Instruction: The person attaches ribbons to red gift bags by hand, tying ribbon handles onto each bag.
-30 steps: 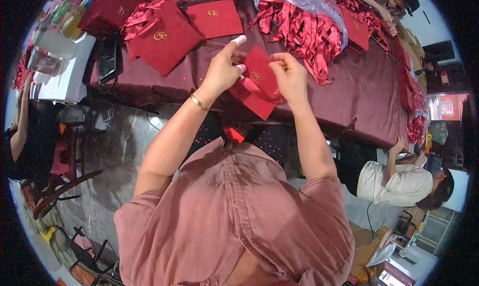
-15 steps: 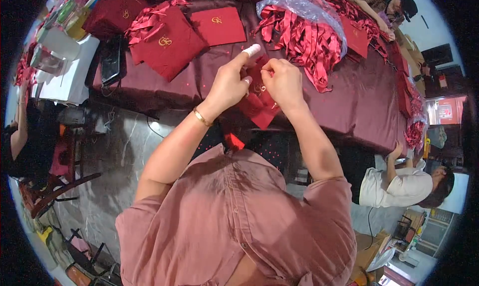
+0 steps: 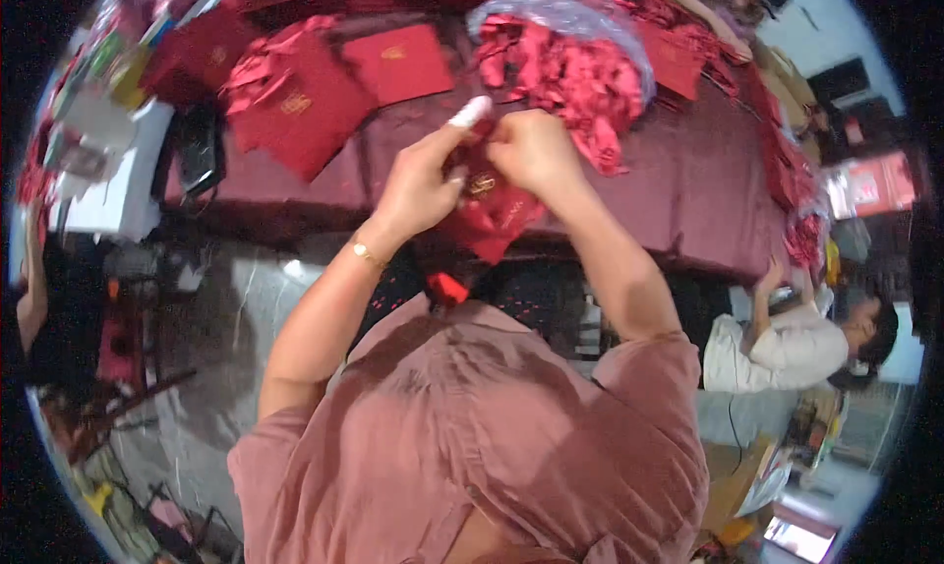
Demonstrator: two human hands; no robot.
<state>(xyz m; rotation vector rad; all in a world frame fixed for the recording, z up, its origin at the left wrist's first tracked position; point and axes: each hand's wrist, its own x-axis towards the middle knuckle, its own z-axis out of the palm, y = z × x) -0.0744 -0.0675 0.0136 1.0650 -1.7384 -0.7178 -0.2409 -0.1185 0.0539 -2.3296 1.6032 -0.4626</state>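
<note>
Between my hands, at the table's near edge, is a small red paper bag (image 3: 484, 232) with a gold emblem, tilted with one corner toward me. My left hand (image 3: 421, 182), closed, grips its left side; a fingertip is wrapped in white. My right hand (image 3: 536, 151) has its fingers curled together at the bag's upper right part. Whether a ribbon lies in that pinch is hidden, and motion blurs the view. Close beyond my right hand lies a heap of red ribbons (image 3: 556, 67) in a clear plastic bag.
A dark red cloth covers the table (image 3: 678, 205). Flat red emblem pieces (image 3: 300, 102) and another (image 3: 398, 64) lie to the left. A black phone (image 3: 200, 156) and a white box (image 3: 123, 185) are further left. At the right, a person in white (image 3: 787, 348) is at the table's end.
The whole view has shifted, so table things appear further left. My right hand's fist has turned slightly, and more of the bag's emblem shows. Both hands stay at the bag.
</note>
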